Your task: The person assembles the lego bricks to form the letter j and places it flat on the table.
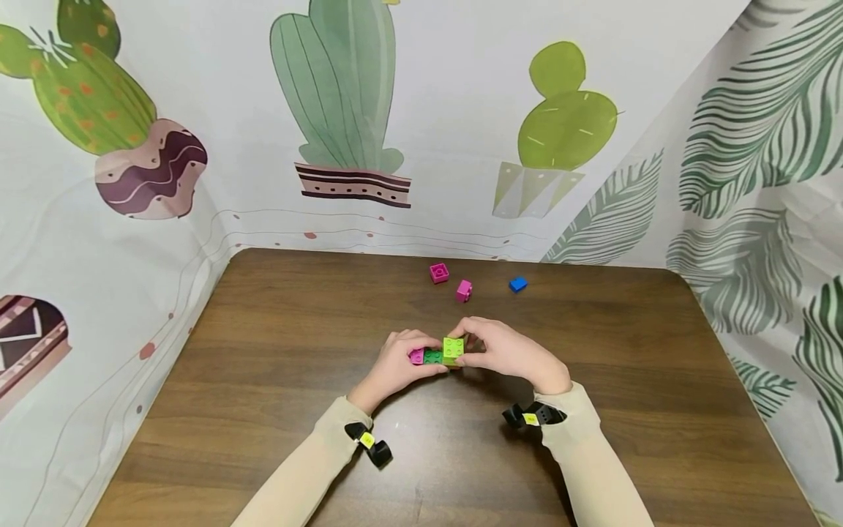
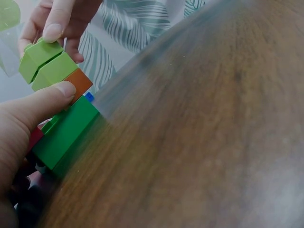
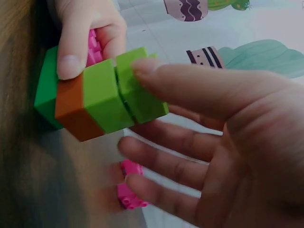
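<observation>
A stack of toy building bricks stands on the table between the two hands. Its base includes a green brick (image 2: pixel 66 135), with a pink brick (image 1: pixel 417 356) at its left end. Above the green one are an orange brick (image 3: pixel 76 111) and a lime-green brick (image 3: pixel 102 95). My left hand (image 1: pixel 395 364) grips the stack, its thumb on the orange brick. At the top, my right hand (image 1: pixel 510 355) pinches a second lime-green brick (image 1: pixel 453 347) between thumb and fingers. A thin gap shows between the two lime-green bricks.
Toward the back of the wooden table (image 1: pixel 296 315) lie two loose pink bricks, one on its side (image 1: pixel 464 290) and one hollow brick (image 1: pixel 439 273). A blue brick (image 1: pixel 518 284) lies to their right. A cactus-printed cloth (image 1: pixel 454 146) hangs behind the table.
</observation>
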`<move>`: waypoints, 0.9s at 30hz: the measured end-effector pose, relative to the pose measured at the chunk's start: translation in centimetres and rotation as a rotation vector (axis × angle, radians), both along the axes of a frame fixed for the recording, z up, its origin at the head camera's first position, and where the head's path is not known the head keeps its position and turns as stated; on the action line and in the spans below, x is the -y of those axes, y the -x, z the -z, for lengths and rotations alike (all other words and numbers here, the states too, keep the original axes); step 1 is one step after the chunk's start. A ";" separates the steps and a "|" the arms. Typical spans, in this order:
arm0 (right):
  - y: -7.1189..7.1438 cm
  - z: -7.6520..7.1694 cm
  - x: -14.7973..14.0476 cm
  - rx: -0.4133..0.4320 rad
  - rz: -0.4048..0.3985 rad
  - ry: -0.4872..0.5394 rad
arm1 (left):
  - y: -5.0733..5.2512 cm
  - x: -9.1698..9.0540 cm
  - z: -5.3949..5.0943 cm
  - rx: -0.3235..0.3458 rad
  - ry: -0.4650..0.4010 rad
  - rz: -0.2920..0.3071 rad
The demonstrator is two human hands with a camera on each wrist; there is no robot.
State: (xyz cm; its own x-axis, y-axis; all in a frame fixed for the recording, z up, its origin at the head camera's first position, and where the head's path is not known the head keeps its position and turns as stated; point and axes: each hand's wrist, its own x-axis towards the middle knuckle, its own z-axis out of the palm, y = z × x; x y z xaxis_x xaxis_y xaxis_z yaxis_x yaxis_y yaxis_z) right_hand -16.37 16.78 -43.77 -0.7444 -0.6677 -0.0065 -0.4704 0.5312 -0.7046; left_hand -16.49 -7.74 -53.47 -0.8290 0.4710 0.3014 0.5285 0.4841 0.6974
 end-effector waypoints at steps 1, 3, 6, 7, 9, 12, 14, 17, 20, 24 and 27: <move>0.1 0.2 -0.1 0.011 0.000 0.008 | 0.0 0.0 0.0 -0.002 0.000 0.001; 0.2 0.4 -0.2 0.031 0.002 0.030 | 0.0 0.0 0.0 -0.007 -0.002 0.003; 0.4 0.8 -0.3 0.061 0.003 0.054 | 0.0 0.0 0.0 -0.011 -0.005 0.001; 0.5 0.9 -0.3 0.068 0.002 0.058 | 0.0 0.0 0.0 -0.012 -0.006 0.001; 0.5 1.0 -0.3 0.080 0.001 0.061 | 0.0 0.0 0.0 -0.013 -0.007 0.001; 0.6 1.0 -0.2 0.085 -0.003 0.058 | 0.0 0.0 -0.1 -0.017 -0.015 0.001; 0.5 0.8 -0.1 0.083 -0.002 0.050 | -0.1 0.0 -0.1 -0.016 -0.019 0.002; 0.3 0.5 0.1 0.072 0.003 0.031 | -0.1 0.0 -0.1 -0.014 -0.017 0.003; 0.2 0.2 0.2 0.065 0.012 0.015 | 0.0 0.0 0.0 -0.006 -0.006 0.003; 0.1 0.2 0.2 0.076 0.008 0.016 | 0.1 -0.1 0.0 -0.001 -0.002 0.004; 0.2 0.3 0.1 0.083 -0.001 0.022 | 0.1 -0.1 0.1 -0.006 -0.010 0.001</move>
State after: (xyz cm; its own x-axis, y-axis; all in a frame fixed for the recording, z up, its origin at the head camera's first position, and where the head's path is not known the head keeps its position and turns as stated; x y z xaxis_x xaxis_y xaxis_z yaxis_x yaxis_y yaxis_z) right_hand -16.57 16.70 -44.10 -0.7413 -0.6690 -0.0535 -0.4099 0.5145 -0.7532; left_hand -16.54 -7.62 -53.62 -0.8269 0.4686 0.3109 0.5329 0.4768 0.6991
